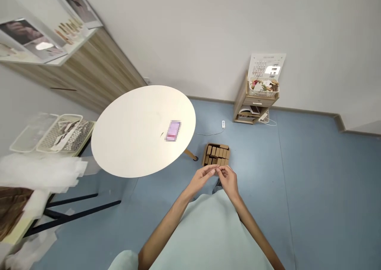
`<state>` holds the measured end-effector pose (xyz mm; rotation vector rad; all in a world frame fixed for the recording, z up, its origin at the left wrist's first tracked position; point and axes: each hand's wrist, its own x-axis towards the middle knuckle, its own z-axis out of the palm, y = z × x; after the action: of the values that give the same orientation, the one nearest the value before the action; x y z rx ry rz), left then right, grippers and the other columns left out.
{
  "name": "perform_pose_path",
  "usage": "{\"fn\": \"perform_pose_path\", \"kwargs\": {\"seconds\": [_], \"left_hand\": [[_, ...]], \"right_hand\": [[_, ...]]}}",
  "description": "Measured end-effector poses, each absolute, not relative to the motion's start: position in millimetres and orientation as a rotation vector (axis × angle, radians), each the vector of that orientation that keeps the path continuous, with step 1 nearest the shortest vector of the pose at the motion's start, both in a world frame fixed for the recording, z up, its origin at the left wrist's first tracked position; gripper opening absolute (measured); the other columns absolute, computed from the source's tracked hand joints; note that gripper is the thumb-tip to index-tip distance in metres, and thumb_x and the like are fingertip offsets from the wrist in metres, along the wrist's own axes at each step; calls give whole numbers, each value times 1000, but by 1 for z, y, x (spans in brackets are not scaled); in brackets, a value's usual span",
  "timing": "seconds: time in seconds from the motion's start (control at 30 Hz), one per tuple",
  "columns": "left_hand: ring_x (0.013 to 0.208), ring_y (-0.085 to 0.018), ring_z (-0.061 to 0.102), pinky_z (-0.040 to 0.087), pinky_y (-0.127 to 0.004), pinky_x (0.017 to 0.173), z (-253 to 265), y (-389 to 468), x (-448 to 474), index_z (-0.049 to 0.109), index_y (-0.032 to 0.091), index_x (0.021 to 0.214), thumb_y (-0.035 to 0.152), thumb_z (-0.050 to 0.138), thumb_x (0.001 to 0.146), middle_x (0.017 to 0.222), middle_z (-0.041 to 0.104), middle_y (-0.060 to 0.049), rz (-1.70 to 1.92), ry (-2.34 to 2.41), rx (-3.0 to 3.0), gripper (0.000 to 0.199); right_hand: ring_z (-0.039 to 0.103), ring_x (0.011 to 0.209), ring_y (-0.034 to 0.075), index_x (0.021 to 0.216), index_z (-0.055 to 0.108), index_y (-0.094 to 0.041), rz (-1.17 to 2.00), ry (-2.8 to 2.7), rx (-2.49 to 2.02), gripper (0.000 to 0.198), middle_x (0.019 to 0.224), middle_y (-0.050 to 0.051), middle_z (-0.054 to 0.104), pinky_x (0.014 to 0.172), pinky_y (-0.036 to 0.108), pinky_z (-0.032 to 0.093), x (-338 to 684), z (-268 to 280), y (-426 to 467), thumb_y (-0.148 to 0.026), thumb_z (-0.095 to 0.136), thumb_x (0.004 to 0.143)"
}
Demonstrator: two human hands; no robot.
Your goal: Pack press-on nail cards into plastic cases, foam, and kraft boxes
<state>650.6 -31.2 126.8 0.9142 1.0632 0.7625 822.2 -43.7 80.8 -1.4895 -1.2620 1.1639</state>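
Observation:
In the head view, my left hand (203,177) and my right hand (228,180) meet at the fingertips in front of my light green shirt. Both are closed in a pinch; whatever lies between the fingers is too small to make out. Just beyond them, on the blue floor, stands an open cardboard box (204,156) holding several small brown boxes (220,152); my fingers overlap its near edge in the picture. To the left, a blurred-out pink and purple rectangular item (173,131) lies on the white round table (131,143), with a small dark thin mark (162,134) beside it.
A small wooden cabinet (241,99) with a basket of flowers (263,88) stands against the wall. A white power strip (223,124) and its cable lie on the floor. At left are a side table with plastic baskets (61,133) and white bags (41,171).

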Motion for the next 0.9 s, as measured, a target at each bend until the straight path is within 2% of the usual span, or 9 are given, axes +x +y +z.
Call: {"fn": "perform_pose_path", "kwargs": {"seconds": [0.27, 0.5, 0.77, 0.9], "left_hand": [[134, -32, 66, 49, -50, 119, 141, -119, 521, 75, 22, 133, 54, 74, 96, 143, 72, -13, 1053, 1046, 739, 49], [139, -34, 63, 48, -51, 119, 160, -186, 416, 73, 22, 136, 52, 75, 96, 145, 70, -15, 1284, 1034, 679, 50], [141, -34, 61, 45, -51, 122, 172, -223, 332, 72, 23, 136, 52, 76, 95, 146, 69, -14, 1516, 1132, 555, 51], [143, -35, 60, 46, -51, 122, 171, -228, 283, 70, 22, 138, 53, 75, 95, 148, 68, -15, 1598, 1208, 510, 53]], "right_hand": [[72, 84, 21, 89, 74, -23, 1267, -1411, -1284, 26, 94, 6, 72, 77, 33, 62, 695, 109, -86, -48, 70, 96], [70, 87, 21, 95, 72, -23, 1418, -1533, -1098, 24, 95, 6, 69, 79, 33, 61, 585, 124, -120, -47, 69, 99], [70, 95, 23, 97, 73, -24, 1544, -1758, -920, 24, 105, 8, 71, 83, 36, 63, 475, 148, -119, -48, 68, 99], [72, 91, 23, 94, 70, -24, 1650, -1802, -865, 25, 106, 9, 73, 82, 37, 64, 413, 149, -112, -50, 71, 95]]}}
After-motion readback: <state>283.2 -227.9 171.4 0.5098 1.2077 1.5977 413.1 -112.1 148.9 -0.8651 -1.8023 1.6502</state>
